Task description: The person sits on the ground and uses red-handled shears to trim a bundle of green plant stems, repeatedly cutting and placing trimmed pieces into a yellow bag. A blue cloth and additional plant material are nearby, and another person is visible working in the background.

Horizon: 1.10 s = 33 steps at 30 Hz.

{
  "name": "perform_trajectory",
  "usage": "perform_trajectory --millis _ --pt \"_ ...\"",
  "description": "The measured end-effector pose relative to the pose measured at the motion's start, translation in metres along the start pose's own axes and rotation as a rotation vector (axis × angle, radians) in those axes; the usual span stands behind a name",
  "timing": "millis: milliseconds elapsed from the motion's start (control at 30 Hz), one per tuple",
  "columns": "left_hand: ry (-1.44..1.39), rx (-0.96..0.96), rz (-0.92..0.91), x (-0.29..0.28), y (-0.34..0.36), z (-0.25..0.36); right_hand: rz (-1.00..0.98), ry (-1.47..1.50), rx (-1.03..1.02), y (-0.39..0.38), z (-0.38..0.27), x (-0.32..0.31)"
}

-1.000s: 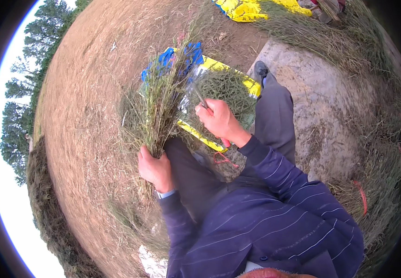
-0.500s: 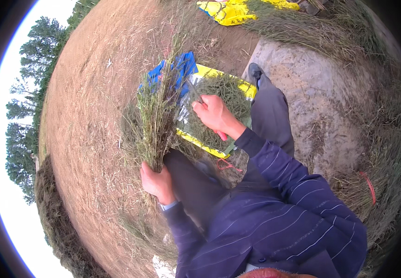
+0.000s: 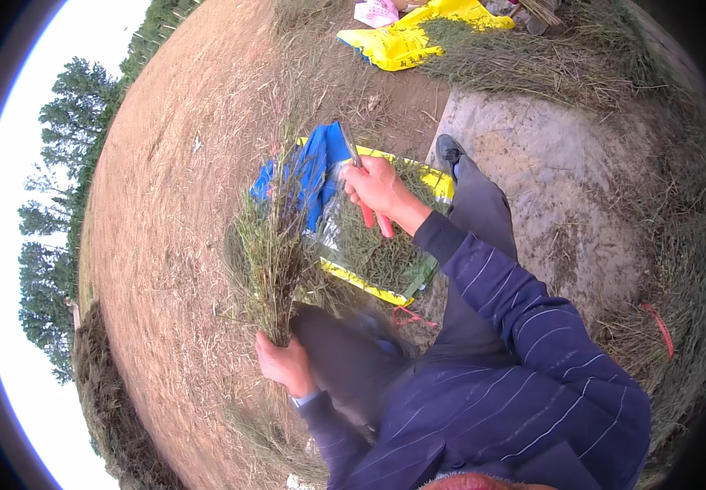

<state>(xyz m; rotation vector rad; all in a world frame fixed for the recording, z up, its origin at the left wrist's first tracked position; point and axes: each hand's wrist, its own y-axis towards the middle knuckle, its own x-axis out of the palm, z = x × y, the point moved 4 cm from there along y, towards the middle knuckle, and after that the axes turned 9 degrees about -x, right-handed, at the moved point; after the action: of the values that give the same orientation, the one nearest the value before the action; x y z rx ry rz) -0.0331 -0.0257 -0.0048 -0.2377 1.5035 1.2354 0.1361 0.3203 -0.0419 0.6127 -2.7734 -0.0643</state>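
Note:
My left hand is closed round the stem ends of a bundle of dry green-brown plant stalks. The bundle stands up and away from me, its tops fanning out loosely. To the right of it, my right hand grips red-handled shears. Their metal blades point away from me and look close together, while the red handles stick out below my fist. The shears are apart from the bundle. Beneath them lies a yellow-edged sheet with cut greenery heaped on it. A blue cloth or sheet piece lies at its far left.
Another yellow sheet lies at the far side beside a pile of cut stalks. A pale, dusty slab or sheet spreads to the right. Red ties lie among stalks on the right. Dry straw-covered ground stretches left toward trees.
My right hand has turned the shears, so the blades tip more upright and both red handles show. The bundle has shifted slightly against the blue piece, still in my left hand. The view has moved a little.

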Motion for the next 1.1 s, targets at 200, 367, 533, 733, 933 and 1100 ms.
perform_trajectory --millis 200,367,533,733,933,1100 --pt "0.053 -0.069 -0.08 -0.001 0.001 -0.018 -0.053 0.085 0.093 0.043 0.011 -0.019" --pt "0.078 -0.085 -0.084 0.0 -0.001 -0.036 -0.164 0.071 0.091 0.08 0.002 -0.024" --pt "0.12 -0.084 -0.057 -0.006 0.0 -0.028 -0.171 -0.017 0.09 0.098 -0.003 -0.023" --pt "0.103 -0.055 -0.069 -0.012 0.001 -0.025 -0.098 -0.117 0.033 0.117 0.002 -0.024" --pt "0.082 0.02 0.055 -0.009 0.001 -0.031 -0.108 -0.107 0.001 0.128 0.004 -0.03" --pt "0.113 -0.085 -0.104 -0.013 0.004 -0.022 -0.115 -0.118 0.021 0.127 -0.001 -0.033"
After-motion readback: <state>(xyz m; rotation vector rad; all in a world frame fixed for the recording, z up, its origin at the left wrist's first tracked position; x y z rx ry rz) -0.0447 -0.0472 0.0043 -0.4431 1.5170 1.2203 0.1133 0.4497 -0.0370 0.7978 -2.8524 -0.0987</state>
